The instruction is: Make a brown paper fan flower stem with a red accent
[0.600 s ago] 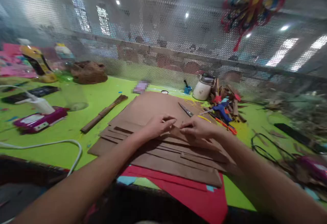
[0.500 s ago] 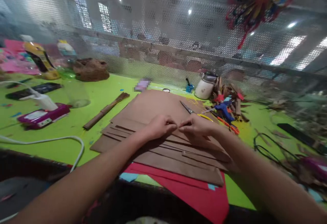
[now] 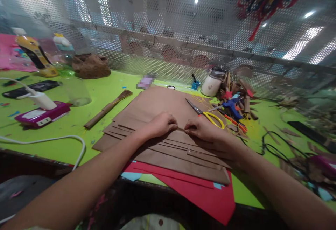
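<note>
Over a stack of brown paper sheets point(image 3: 165, 104), both hands are close together with their fingertips pinched. My left hand point(image 3: 164, 124) grips one end of a thin brown paper strip point(image 3: 181, 129). The strip's other end is in the fingers of my right hand point(image 3: 201, 129), a short gap away. Several narrow brown strips point(image 3: 181, 168) lie across the front of the stack, below my hands. Yellow-handled scissors point(image 3: 214, 118) rest just beyond my right hand, blades pointing up and left. A red sheet point(image 3: 210, 202) sticks out under the stack at the table's front edge.
To the right are a blue glue gun point(image 3: 233, 107), orange-handled pliers-like tool point(image 3: 237, 123), brown scraps point(image 3: 246, 100), a white jar point(image 3: 212, 83) and a black cable point(image 3: 270, 142). On the left lie a tied paper bundle point(image 3: 107, 109), a purple power strip point(image 3: 43, 114) and bottles point(image 3: 38, 56).
My hands have moved slightly apart, and the strip between them now shows. The scissors' yellow handles are more exposed. The whole view has shifted a little.
</note>
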The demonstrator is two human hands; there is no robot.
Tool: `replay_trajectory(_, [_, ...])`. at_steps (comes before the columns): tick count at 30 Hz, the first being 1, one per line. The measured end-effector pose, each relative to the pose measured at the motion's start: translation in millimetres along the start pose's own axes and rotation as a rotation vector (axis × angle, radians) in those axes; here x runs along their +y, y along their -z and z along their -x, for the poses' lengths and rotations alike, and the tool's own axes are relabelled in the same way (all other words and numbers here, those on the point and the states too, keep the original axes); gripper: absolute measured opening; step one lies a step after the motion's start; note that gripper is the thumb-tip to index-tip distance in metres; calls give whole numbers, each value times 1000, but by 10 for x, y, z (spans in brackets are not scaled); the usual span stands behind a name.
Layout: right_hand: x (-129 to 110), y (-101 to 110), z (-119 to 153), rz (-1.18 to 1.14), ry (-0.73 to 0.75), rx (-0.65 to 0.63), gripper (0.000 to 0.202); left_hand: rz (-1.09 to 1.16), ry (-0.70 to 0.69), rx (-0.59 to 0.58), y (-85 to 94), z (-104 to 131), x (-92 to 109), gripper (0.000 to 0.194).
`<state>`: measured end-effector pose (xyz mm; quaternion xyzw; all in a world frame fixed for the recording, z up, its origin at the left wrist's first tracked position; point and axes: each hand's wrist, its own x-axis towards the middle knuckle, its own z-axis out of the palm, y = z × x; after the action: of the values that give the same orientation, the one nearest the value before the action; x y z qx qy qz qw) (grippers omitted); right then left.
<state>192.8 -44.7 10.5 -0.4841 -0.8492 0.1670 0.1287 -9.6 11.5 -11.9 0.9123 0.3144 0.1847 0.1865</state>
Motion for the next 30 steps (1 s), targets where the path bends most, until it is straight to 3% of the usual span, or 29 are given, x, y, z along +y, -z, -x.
replay_trajectory(10, [-169,-25,98,238,44,43,21,-196,-224,44,-27,9,85,19])
replay_trajectory(19, [-115,-43,109,350,39,-23,19,-286,-272,59,-55,11,112,22])
replay_trajectory(30, [-54,-109,247,498,98,17,18,-393,-322,13,14,33,143,21])
